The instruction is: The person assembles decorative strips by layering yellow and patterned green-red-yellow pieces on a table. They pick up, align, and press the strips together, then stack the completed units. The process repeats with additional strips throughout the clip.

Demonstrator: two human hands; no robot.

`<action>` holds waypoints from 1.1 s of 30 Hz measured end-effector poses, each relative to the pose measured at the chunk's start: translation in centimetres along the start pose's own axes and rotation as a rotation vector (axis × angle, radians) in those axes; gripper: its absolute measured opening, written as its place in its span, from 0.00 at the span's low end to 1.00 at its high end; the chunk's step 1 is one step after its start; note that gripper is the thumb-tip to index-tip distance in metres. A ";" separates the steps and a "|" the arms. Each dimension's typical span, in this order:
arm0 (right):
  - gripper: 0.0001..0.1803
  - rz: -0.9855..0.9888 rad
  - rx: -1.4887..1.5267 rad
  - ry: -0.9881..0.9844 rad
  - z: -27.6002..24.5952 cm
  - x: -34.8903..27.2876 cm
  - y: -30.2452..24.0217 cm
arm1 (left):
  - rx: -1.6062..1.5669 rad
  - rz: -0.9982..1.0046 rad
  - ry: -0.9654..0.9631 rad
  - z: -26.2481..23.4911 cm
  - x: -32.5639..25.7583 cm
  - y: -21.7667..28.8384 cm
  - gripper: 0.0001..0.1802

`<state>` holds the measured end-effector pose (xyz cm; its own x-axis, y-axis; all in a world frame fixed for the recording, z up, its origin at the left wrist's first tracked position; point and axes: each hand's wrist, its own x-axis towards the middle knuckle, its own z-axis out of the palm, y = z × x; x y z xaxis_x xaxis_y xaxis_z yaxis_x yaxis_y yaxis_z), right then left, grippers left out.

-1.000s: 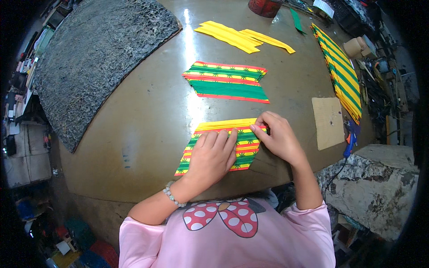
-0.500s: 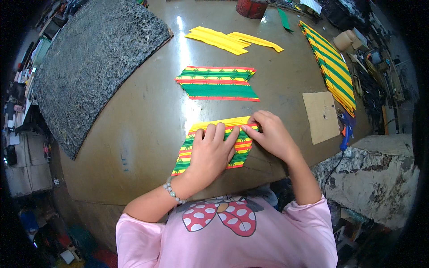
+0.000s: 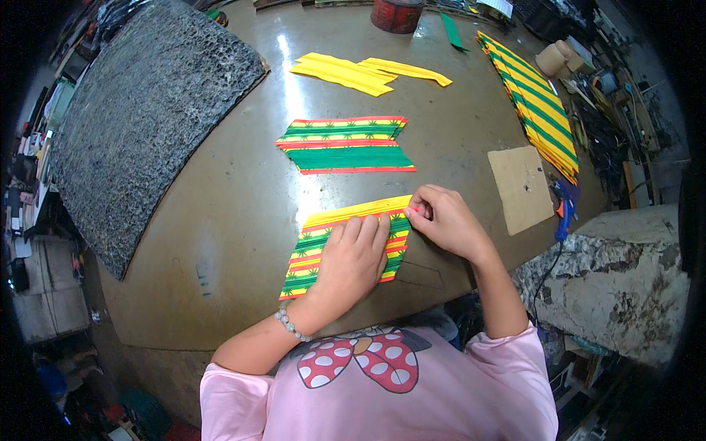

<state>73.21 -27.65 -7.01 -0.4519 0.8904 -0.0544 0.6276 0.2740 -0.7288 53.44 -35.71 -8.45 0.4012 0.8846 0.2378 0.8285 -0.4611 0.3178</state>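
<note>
Shiny brown tabletop [image 3: 448, 136] amid clutter [image 3: 621, 140]; left hand [image 3: 351, 259] flat on striped panel [image 3: 310, 259], right hand [image 3: 443, 219] pinching its corner.

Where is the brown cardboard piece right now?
On the right of the head view, the cardboard lies on the table, between the right hand and the blue corded tool.
</note>
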 end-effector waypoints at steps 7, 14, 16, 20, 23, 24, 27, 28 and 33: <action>0.10 0.063 -0.060 -0.033 0.2 0.7 0.6 | 0.090 -0.028 -0.022 0.6 0.6 0.1 0.29; 0.13 -0.008 -0.109 -0.017 0.2 0.4 0.0 | 0.041 -0.042 0.041 0.7 0.7 0.1 0.27; 0.13 -0.040 -0.117 0.001 0.3 0.3 -0.1 | -0.101 -0.049 0.072 1.1 0.8 0.0 0.27; 0.11 0.053 -0.246 -0.004 1.0 -0.3 -0.3 | -0.108 0.072 0.138 2.2 0.9 0.2 0.27; 0.10 0.028 -0.268 0.066 1.6 -0.8 -0.3 | -0.117 0.065 0.146 2.4 0.5 0.1 0.26; 0.09 0.015 -0.237 0.142 1.8 -1.1 -0.3 | -0.106 0.077 0.147 2.4 0.4 0.1 0.27; 0.10 -0.083 -0.275 0.286 2.4 -2.4 -0.6 | -0.050 0.103 0.140 2.2 0.6 0.2 0.26; 0.12 -0.148 -0.360 0.275 2.7 -2.9 -0.7 | -0.010 0.117 0.136 2.1 0.8 0.3 0.26; 0.21 -0.239 -0.572 0.312 4.6 -5.0 -1.2 | 0.106 0.064 -0.070 1.9 2.8 0.3 0.21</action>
<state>71.79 -34.10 -8.99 -0.4694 0.8214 0.3241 0.8081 0.5475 -0.2172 55.54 -33.25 -9.42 0.4774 0.8583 0.1882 0.8357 -0.5097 0.2044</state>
